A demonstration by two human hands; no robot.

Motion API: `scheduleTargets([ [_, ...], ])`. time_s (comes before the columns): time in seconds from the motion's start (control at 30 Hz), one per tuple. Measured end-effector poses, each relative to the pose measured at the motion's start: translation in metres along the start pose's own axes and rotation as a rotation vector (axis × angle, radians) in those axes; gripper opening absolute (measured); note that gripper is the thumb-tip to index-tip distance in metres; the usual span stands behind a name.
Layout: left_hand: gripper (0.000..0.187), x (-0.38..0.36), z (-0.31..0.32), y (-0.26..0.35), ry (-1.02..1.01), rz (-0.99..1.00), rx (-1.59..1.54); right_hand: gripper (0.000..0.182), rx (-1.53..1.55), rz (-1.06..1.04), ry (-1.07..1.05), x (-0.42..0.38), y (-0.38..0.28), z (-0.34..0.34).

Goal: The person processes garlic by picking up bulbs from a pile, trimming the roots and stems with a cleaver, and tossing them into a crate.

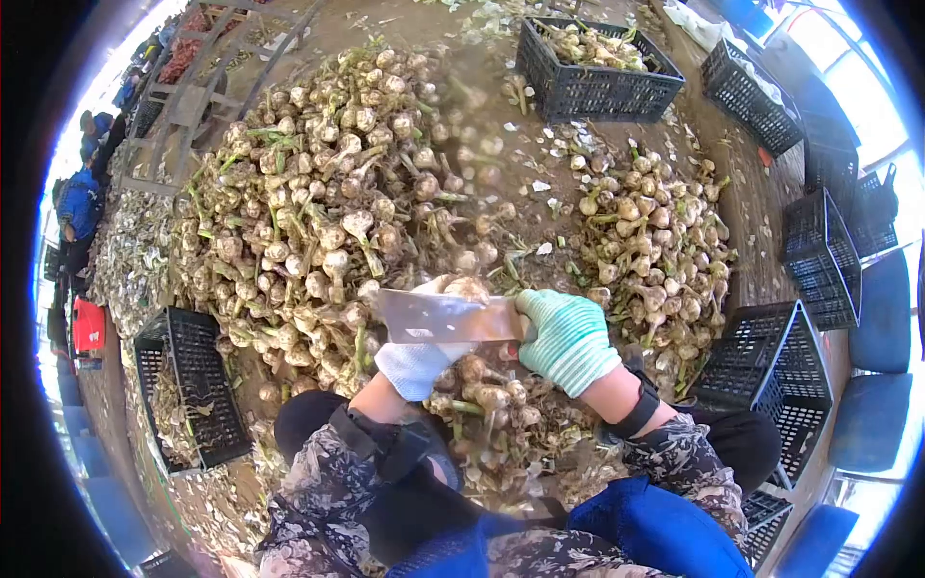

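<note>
My right hand, in a green-striped glove, is closed around the handle of a cleaver. The wide blade lies across the front of my left hand, which wears a white glove. Just above the blade's upper edge a garlic bulb shows, held in my left hand; the blade hides most of those fingers. Below the blade, more garlic bulbs with cut stalks lie on the ground between my knees.
A large garlic heap spreads ahead to the left, a smaller garlic pile to the right. Black crates stand around: one with garlic, one with trimmings, another at right. A metal frame stands far left; people are beyond it.
</note>
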State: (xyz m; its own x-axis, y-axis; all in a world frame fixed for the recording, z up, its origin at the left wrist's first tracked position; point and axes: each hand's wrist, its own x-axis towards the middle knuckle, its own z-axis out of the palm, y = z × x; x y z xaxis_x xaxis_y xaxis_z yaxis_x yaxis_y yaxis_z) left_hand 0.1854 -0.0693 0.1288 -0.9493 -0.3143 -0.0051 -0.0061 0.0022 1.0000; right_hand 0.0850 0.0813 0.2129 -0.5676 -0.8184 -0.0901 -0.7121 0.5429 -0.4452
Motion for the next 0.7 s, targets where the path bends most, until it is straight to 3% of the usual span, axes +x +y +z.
scheduleTargets([
  [0.07, 0.046, 0.002, 0.001, 0.008, -0.012, 0.023, 0.272, 0.022, 0.000, -0.013, -0.031, 0.000, 0.002, -0.002],
  [0.17, 0.032, 0.001, -0.013, -0.021, -0.182, 0.377, 0.407, 0.022, -0.065, 0.082, -0.136, 0.003, 0.010, -0.002],
  [0.2, 0.034, -0.001, -0.010, -0.001, -0.076, 0.402, 0.478, 0.023, -0.073, 0.127, -0.172, 0.006, 0.018, 0.000],
  [0.23, 0.036, -0.003, -0.004, 0.037, 0.037, 0.431, 0.549, 0.025, 0.089, 0.308, -0.184, 0.013, 0.036, 0.001],
  [0.27, 0.038, -0.001, 0.001, 0.059, 0.146, 0.465, 0.622, 0.027, -0.084, 0.386, -0.338, 0.018, 0.062, 0.000],
  [0.3, 0.043, 0.003, -0.001, 0.049, 0.243, 0.454, 0.592, 0.031, 0.066, 0.612, -0.223, 0.011, 0.092, 0.015],
  [0.33, 0.048, 0.007, -0.002, 0.042, 0.340, 0.444, 0.558, 0.033, 0.000, 0.591, -0.278, 0.013, 0.095, 0.023],
  [0.4, 0.043, 0.015, 0.002, 0.042, 0.337, 0.116, 0.049, 0.036, 0.430, 0.535, -0.152, 0.011, 0.081, 0.038],
  [0.43, 0.033, 0.020, 0.000, 0.040, 0.300, 0.005, -0.196, 0.036, 0.398, 0.630, -0.273, 0.020, 0.059, 0.024],
  [0.47, 0.025, 0.025, -0.003, 0.039, 0.294, -0.113, -0.464, 0.037, 0.528, 0.563, -0.158, 0.023, 0.079, 0.057],
  [0.5, 0.024, 0.030, -0.005, 0.037, 0.320, -0.232, -0.709, 0.035, 0.773, 0.637, -0.105, 0.018, 0.061, 0.050],
  [0.57, 0.020, 0.031, -0.015, 0.044, 0.212, -0.206, -0.781, 0.030, 1.179, 0.660, -0.013, 0.009, 0.026, 0.049],
  [0.6, 0.020, 0.030, -0.010, 0.060, 0.403, -0.322, -0.758, 0.029, 1.342, 0.615, 0.020, 0.000, 0.014, 0.058],
  [0.67, 0.024, 0.026, -0.017, 0.008, 0.488, -0.065, -0.135, 0.029, 1.414, 0.435, 0.123, -0.009, -0.011, 0.085],
  [0.7, 0.026, 0.025, -0.016, 0.008, 0.484, -0.046, -0.040, 0.030, 1.409, 0.356, 0.253, -0.009, -0.026, 0.098],
])
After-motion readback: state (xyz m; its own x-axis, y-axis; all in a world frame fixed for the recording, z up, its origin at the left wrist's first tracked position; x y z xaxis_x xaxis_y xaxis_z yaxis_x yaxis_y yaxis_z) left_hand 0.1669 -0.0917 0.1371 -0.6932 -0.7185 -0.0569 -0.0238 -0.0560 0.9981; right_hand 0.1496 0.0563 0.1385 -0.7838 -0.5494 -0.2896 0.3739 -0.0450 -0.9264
